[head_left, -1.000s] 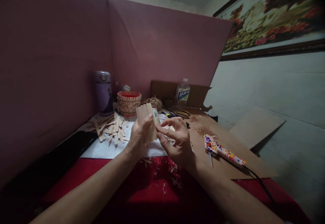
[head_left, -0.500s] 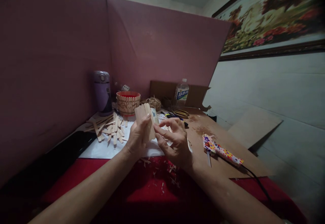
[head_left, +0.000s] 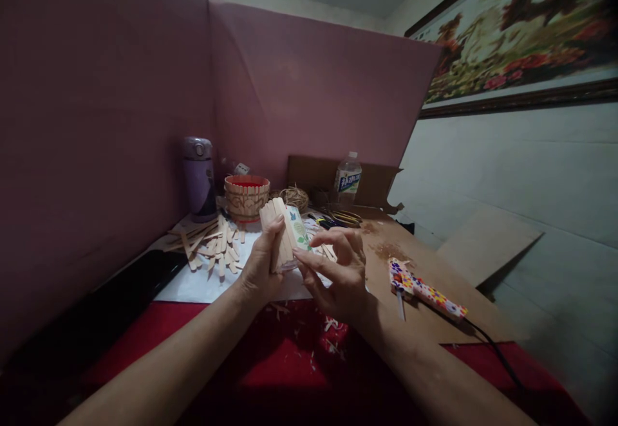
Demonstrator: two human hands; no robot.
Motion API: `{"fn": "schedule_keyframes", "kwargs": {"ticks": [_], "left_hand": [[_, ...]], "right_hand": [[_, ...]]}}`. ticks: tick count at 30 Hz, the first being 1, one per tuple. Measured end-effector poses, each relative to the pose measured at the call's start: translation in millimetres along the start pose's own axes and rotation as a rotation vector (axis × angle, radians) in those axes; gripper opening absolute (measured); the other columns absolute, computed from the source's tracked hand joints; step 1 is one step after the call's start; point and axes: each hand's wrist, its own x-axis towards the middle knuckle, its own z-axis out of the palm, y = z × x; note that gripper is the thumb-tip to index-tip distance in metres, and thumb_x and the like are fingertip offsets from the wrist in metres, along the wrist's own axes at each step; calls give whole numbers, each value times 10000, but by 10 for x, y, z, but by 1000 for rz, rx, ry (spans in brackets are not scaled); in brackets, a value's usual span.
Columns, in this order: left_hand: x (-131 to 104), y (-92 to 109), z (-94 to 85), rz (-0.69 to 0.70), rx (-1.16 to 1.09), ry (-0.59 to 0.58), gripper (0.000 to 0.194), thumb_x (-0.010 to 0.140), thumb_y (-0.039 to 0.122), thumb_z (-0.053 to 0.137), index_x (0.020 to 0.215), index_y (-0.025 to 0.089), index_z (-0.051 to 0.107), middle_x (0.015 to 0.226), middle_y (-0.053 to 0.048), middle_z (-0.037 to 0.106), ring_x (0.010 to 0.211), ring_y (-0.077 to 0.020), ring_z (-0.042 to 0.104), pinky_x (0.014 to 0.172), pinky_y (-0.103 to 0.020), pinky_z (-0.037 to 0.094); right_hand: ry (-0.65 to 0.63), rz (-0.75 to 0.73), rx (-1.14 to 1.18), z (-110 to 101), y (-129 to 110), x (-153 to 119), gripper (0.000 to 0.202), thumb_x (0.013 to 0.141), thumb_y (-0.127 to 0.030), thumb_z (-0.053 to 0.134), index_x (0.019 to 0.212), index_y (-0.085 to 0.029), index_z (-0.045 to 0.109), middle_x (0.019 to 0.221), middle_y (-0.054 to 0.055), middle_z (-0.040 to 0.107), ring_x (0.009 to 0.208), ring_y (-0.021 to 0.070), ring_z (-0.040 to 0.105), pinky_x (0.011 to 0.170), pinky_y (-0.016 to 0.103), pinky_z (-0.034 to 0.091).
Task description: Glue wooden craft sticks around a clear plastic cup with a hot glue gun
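Pink panels point(head_left: 318, 91) wall the station at back and left; framed picture point(head_left: 526, 46) on the right wall. Red cloth point(head_left: 270, 361) covers the table, brown board point(head_left: 376, 265) on its right side, white sheet point(head_left: 193, 287) at centre-left. Containers, big to small: purple flask point(head_left: 199, 178), upright at the back left, lid on, contents hidden. Clear bottle point(head_left: 348, 181), upright at the back, white cap on, blue-green label; can't tell if any liquid's in it. Tub point(head_left: 246, 201) right of the flask, sides clad in upright wooden sticks with a patterned band round them, red inside; can't make out contents. Left hand point(head_left: 263, 255) is gripping the stick-clad piece point(head_left: 286, 239), thumb across the front, other fingers mostly hidden behind it. Piece is up in front of the person, over the sheet, tilted: sticks side by side on the left, bare butterfly-and-flower print on the right; inside not visible. Right hand point(head_left: 340, 271) has its index fingertip at the lower right edge of the sticks, thumb just below, other fingers curled; can't tell if it's pinching anything. Floral glue gun point(head_left: 427, 289) on the board, cord trailing right. Twine coil point(head_left: 293, 198) beside the tub. Loose sticks point(head_left: 223, 242) heaped on the sheet. Pale shavings point(head_left: 333, 326) scattered on the cloth below the hands.
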Motion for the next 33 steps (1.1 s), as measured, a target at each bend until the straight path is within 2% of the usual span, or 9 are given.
{"fn": "schedule_keyframes", "kwargs": {"ticks": [7,11,15,19,25,30,33], "left_hand": [[6,-10,-44,-44,11,32,345,754,372,642,988,119,651,762,-88,719,676,-216,685,648,-298,567],[15,12,-33,-68,-15,-2,322,791,338,609,1010,105,647,810,-101,722,673,-207,680,641,-297,566],[1,42,-4,-49,-47,47,285,816,317,589,995,101,640,805,-94,720,639,-185,670,596,-272,557],[4,36,-32,-101,-83,18,294,841,353,553,934,92,651,757,-96,717,599,-176,662,560,-255,547],[41,-11,-85,-132,-61,-21,338,855,355,526,1025,87,643,842,-118,726,688,-207,685,591,-271,557],[39,-30,-66,-97,-53,-34,279,875,303,511,1003,96,647,833,-97,725,619,-157,665,509,-213,531],[31,-31,-46,-76,-38,-40,263,860,305,539,1000,110,645,836,-89,719,643,-160,665,540,-221,541]], "right_hand": [[-21,-173,-135,-6,22,6,260,764,-208,661,1016,-272,661,990,59,616,951,256,517,818,461,413],[-12,-52,-45,-11,0,8,298,791,-187,614,1070,-288,638,1038,54,600,987,253,509,847,469,418],[31,72,53,-13,-27,16,321,804,-134,570,1106,-234,614,1022,70,597,964,238,520,849,461,432],[15,54,47,-3,-50,33,273,789,-166,627,1056,-222,629,1001,68,608,963,244,521,852,458,431],[34,52,15,18,-69,59,204,793,-185,666,994,-220,648,944,61,622,924,235,530,839,443,441],[47,46,2,35,-53,63,129,816,-172,653,924,-242,654,915,45,633,910,224,545,822,421,435],[60,35,2,44,-26,51,108,834,-176,635,906,-255,651,910,33,635,909,218,551,819,413,432]]}}
